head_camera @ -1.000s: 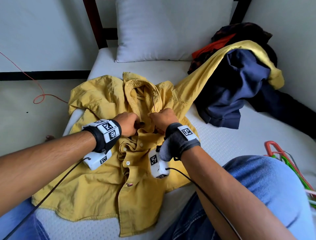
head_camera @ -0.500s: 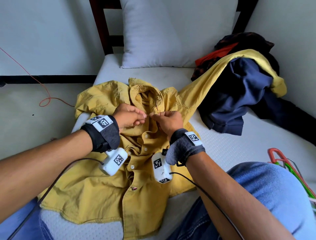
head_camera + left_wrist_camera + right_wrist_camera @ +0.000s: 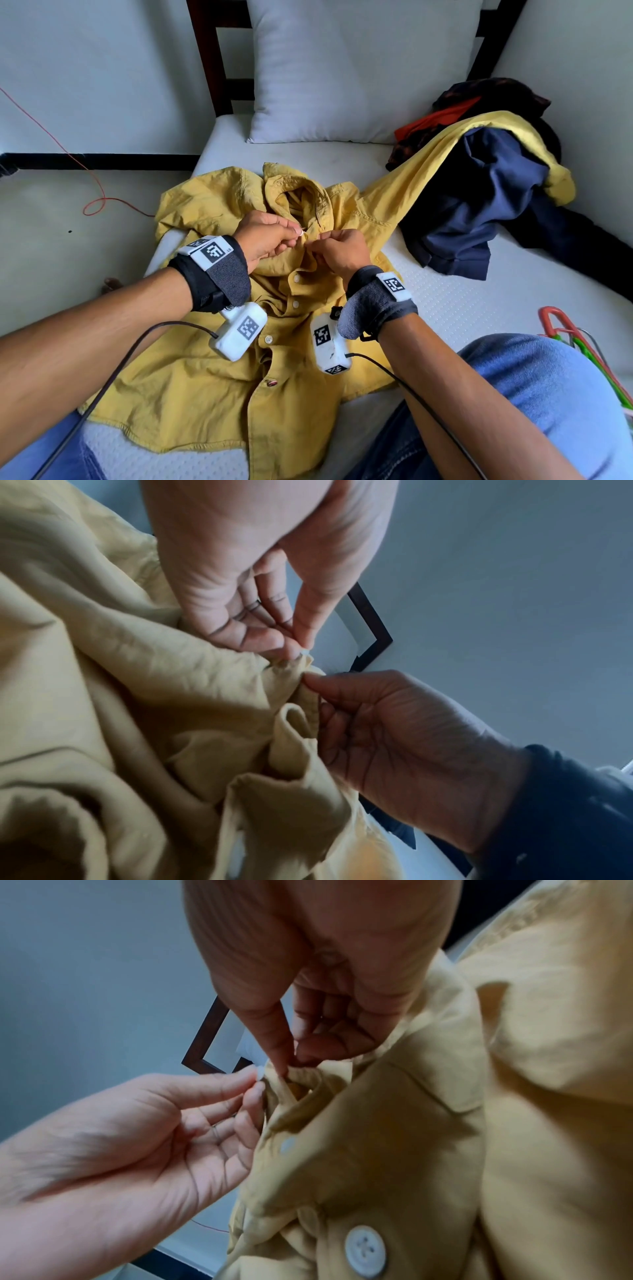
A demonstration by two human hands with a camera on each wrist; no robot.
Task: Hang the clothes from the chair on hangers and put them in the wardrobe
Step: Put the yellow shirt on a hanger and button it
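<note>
White textured mattress (image 3: 462,308) is seen running from the dark wooden headboard (image 3: 209,58) toward the viewer, with a white pillow (image 3: 356,68) propped upright at its head. Across the middle of the mattress a mustard-yellow button-front cotton shirt (image 3: 191,394) is spread face up, collar toward the pillow; one of its sleeves is draped up and over a heap of dark clothes, navy, black and orange (image 3: 486,192), piled against the wall on the right. At the right edge a bundle of red and green plastic hangers (image 3: 561,329) is lying on the mattress beside a knee in blue jeans (image 3: 534,394). A thin red cord (image 3: 92,205) is looped on the floor to the left.

Just below the collar both hands are brought together. By the left hand (image 3: 265,236) a small white button (image 3: 259,1073) at the edge of the shirt front is pinched between thumb and forefinger, the other fingers being loosely curled. By the right hand (image 3: 339,251) the facing edge of the shirt front is pinched between thumb and forefinger, with the remaining fingers curled in behind the cloth. Lower white buttons (image 3: 295,303) are seen along the shirt front.
</note>
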